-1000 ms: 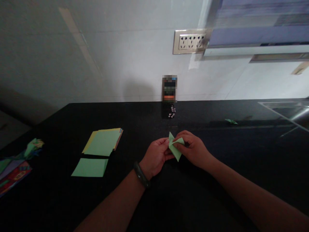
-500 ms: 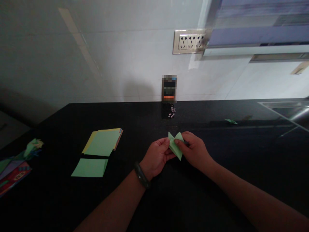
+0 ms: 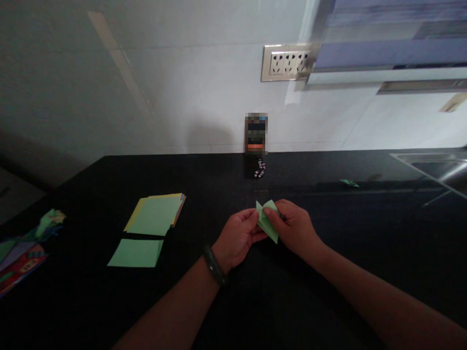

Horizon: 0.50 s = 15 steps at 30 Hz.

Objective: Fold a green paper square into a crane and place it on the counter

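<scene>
A small folded piece of light green paper is held just above the black countertop, between both of my hands. My left hand, with a dark band on its wrist, pinches the paper's left edge. My right hand grips the right side, its thumb pressed over the top flap. Two pointed flaps stick up from the fold.
A stack of coloured paper squares and a single green sheet lie to the left. Crumpled coloured papers sit at the far left edge. A small dark device leans on the wall; a green scrap and a sink are right.
The two raised flaps have been pressed closer together. My right thumb has moved over the top of the fold. The paper has tilted slightly toward the right.
</scene>
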{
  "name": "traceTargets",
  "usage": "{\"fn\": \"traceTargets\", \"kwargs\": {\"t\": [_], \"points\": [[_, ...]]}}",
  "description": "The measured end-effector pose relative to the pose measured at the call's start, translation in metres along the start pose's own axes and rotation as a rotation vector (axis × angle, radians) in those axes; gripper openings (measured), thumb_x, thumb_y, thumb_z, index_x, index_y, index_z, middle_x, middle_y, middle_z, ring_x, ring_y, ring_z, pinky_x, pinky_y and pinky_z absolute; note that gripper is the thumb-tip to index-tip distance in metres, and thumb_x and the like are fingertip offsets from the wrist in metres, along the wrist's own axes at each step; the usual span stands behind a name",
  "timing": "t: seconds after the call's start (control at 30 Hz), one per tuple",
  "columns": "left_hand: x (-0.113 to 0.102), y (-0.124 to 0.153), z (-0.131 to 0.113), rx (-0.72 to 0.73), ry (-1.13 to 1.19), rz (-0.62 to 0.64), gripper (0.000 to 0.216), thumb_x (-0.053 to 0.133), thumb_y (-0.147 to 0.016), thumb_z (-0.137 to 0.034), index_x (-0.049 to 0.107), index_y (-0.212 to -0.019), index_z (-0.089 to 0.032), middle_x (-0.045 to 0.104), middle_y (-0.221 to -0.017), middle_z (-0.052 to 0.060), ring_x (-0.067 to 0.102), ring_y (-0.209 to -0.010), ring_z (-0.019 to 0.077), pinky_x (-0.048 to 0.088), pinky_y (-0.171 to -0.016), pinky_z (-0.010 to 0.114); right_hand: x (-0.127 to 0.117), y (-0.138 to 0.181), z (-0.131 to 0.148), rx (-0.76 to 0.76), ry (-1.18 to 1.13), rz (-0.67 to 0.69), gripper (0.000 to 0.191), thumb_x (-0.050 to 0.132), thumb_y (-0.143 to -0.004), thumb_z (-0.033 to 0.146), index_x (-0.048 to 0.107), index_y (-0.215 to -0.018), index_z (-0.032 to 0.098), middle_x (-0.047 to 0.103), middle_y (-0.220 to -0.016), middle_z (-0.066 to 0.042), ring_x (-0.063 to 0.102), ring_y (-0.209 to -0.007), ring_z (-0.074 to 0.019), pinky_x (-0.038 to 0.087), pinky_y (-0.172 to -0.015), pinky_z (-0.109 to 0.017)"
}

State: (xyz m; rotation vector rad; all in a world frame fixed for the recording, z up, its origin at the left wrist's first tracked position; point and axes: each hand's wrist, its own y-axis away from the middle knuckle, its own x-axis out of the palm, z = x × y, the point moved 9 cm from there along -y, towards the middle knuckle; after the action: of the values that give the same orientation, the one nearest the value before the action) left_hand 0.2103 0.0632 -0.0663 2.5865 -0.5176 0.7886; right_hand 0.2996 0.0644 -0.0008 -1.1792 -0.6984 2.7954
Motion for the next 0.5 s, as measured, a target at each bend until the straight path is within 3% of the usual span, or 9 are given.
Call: {"fn": "traceTargets", "kwargs": {"t": [0.17,0.37,0.5], "points": [[0.0005,0.0008,0.0,-0.002,-0.035,0.007,0.016,0.055,-0.081,-0.022,0.06,-0.089,-0.009,0.065,-0.083,0.009,0.061,-0.073,0.014,0.047,-0.073,0.029,-0.0018,0.0004,-0.004,0.051,-0.044,-0.017,0.037,0.038,-0.089,0.031,0.043,-0.055,0.018,0.044,-0.057,0.001,0.045,-0.053,-0.0103,0.035,-0.052,-0.023],[-0.0069,-0.0011,-0.006,0.057,0.003,-0.073,0.014,0.057,-0.079,-0.022,0.061,-0.086,-0.01,0.064,-0.081,0.005,0.06,-0.069,0.0116,0.047,-0.069,0.026,0.005,-0.0011,-0.0038,0.019,-0.117,0.055,0.011,0.053,-0.078,0.021,0.055,-0.068,0.018,0.055,-0.072,-0.001,0.054,-0.068,-0.013,0.042,-0.064,-0.025],[-0.0056,-0.002,-0.0035,0.067,0.047,-0.045,0.018,0.055,-0.081,-0.027,0.061,-0.082,-0.011,0.065,-0.077,0.006,0.06,-0.068,0.0129,0.047,-0.069,0.028,0.0019,-0.0008,-0.0078,0.084,-0.094,0.004,0.013,0.054,-0.078,0.023,0.055,-0.065,0.018,0.056,-0.07,-0.001,0.053,-0.065,-0.0133,0.042,-0.062,-0.026]]}}
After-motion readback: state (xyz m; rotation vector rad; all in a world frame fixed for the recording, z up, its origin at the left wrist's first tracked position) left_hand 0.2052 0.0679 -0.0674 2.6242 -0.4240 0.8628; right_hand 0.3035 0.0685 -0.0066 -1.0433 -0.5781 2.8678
